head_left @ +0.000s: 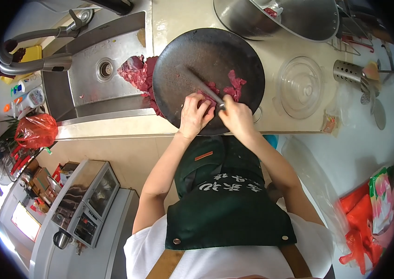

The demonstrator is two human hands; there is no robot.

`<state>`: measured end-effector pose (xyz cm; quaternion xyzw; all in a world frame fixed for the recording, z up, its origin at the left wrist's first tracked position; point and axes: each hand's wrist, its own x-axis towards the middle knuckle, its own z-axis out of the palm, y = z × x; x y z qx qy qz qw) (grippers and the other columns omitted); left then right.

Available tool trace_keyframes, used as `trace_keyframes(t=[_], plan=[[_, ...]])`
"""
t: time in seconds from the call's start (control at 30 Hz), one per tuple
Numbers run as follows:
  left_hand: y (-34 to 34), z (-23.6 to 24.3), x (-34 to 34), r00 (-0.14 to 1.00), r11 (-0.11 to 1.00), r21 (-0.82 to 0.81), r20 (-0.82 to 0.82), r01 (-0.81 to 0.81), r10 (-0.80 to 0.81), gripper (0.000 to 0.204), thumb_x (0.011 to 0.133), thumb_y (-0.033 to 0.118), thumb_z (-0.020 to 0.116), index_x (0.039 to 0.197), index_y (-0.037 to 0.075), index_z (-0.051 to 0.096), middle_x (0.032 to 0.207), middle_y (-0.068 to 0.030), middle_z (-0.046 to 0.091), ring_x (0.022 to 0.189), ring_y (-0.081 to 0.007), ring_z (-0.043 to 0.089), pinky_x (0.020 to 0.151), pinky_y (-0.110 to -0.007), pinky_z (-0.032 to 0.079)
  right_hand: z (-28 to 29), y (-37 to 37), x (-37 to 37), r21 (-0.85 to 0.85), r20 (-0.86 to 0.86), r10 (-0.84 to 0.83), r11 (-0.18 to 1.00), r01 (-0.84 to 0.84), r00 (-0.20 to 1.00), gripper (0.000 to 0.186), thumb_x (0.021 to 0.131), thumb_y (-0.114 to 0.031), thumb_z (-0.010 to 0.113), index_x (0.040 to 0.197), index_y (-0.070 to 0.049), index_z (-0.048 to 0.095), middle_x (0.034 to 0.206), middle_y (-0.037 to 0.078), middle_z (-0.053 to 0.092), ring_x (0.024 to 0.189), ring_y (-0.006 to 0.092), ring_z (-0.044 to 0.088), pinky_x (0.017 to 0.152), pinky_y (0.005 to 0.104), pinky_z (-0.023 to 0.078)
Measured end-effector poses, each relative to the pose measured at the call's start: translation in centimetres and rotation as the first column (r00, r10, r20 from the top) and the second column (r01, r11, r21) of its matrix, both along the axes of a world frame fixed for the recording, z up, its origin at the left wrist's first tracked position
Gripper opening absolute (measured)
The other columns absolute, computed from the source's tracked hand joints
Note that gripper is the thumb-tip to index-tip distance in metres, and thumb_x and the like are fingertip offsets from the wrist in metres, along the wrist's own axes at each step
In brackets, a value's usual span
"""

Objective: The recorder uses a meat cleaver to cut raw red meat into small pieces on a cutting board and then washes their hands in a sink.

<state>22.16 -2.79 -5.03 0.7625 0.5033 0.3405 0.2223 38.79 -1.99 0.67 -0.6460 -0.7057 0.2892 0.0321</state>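
A round dark chopping board [169,60] lies on the counter in front of me. My right hand [236,117] is wrapped round the handle of a knife [199,83], whose blade points up and to the left across the board. Close beside it, my left hand [194,114] presses with bent fingers on a piece of raw red meat [210,113], partly hidden under the hand. Some cut meat [235,84] lies just right of the blade. A larger slab of raw meat [134,73] is left of the board, reaching over the sink's edge.
To the left is a steel sink [85,86] with a faucet [53,64]. A large metal pot [294,21] stands at the back right, and a clear round lid [300,87] lies on the counter right of the board. A red plastic bag [36,131] is beside the sink.
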Motion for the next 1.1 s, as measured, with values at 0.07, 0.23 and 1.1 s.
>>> trace_keyframes(t=[0.07,0.23,1.1], plan=[[0.0,0.8,-0.2,1.000,1.000,0.023,-0.005,0.001,-0.001,0.040,0.064,0.007,0.080,0.101,0.006,0.064,0.104,-0.0107,0.056,0.101,-0.0329,0.055,0.085,-0.042,0.050,-0.2,-0.3,2.5,0.022,-0.108,-0.159,0.986,0.163,0.981,0.020,0.078,-0.011,0.066,0.094,-0.003,0.056,0.064,0.016,0.064,0.062,0.0360,0.066,0.056,0.0457,0.053],[-0.6,0.1,-0.3,0.999,0.999,0.025,-0.027,0.035,-0.034,0.034,0.067,0.008,0.079,0.098,0.005,0.065,0.106,-0.0099,0.059,0.104,-0.0310,0.057,0.086,-0.042,0.050,2.9,-2.9,3.0,-0.027,-0.133,-0.017,1.000,0.013,0.991,0.024,0.078,-0.009,0.070,0.092,-0.003,0.051,0.066,0.015,0.061,0.064,0.0362,0.064,0.055,0.0460,0.049],[-0.6,-0.1,-0.3,0.999,0.999,-0.006,-0.020,-0.034,0.034,0.030,0.064,0.007,0.078,0.091,0.005,0.065,0.101,-0.0107,0.059,0.099,-0.0315,0.058,0.082,-0.041,0.051,1.6,-1.5,-1.0,-0.044,0.052,0.075,0.996,-0.073,0.996,0.036,0.076,-0.015,0.075,0.098,-0.004,0.049,0.075,0.015,0.066,0.065,0.0365,0.066,0.056,0.0463,0.052]])
